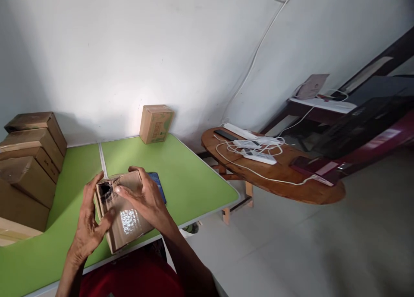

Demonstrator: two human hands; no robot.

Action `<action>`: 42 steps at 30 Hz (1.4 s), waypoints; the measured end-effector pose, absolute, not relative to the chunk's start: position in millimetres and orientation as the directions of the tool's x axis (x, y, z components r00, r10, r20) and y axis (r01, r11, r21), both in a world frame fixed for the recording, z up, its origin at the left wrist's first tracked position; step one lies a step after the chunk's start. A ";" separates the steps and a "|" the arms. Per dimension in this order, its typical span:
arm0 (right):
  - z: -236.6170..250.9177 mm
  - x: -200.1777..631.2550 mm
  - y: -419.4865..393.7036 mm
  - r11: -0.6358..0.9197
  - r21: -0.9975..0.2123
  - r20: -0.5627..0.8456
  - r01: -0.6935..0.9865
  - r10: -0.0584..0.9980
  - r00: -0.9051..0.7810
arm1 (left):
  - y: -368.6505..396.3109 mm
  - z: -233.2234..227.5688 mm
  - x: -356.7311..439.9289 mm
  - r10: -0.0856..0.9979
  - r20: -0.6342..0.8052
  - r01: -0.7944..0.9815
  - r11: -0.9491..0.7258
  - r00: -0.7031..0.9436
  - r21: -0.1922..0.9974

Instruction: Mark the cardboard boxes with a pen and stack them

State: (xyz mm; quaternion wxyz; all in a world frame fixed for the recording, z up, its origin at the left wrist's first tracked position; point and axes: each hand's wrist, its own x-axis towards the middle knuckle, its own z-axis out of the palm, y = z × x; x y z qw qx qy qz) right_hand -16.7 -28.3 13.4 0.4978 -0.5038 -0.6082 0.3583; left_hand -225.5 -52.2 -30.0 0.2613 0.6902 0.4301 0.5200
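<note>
Between both hands is a brown cardboard box (124, 197), tilted over the near edge of the green table (197, 184). Near its far left corner shows a dark patch (105, 190), perhaps a hole, and a shiny strip of clear tape (130, 221) lies across the face. My left hand (92, 221) grips the box's left side, its thumb on the face. My right hand (145, 197) wraps the far right side, the thumb pressed beside the dark patch. A flat blue item (158, 185) lies on the table just past my right hand, partly hidden by it.
Several cardboard boxes (29, 172) stand in a row at the left. Another carton (157, 123) stands against the wall at the back. To the right, a round wooden table (281, 189) carries white power strips (258, 156) and tangled cables. A cable (255, 55) runs down the wall.
</note>
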 end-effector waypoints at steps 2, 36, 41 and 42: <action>14.0 -21.2 -28.9 0.210 -0.941 0.223 0.266 0.975 0.017 | -55.1 -29.7 -225.3 0.855 0.510 0.340 -0.511 0.099 0.790; 37.6 -46.3 -18.9 0.154 -0.772 0.264 0.616 0.960 0.090 | -46.5 6.2 -202.9 0.882 0.427 0.468 -0.297 -0.199 0.832; 35.6 -49.0 -16.8 0.217 -0.758 0.306 0.615 0.951 0.041 | -49.6 -5.7 -224.2 0.930 0.365 0.422 -0.314 -0.045 0.850; 35.0 -51.6 -17.5 0.223 -0.764 0.305 0.605 0.952 0.035 | -49.4 -7.3 -227.5 0.921 0.385 0.435 -0.323 -0.060 0.841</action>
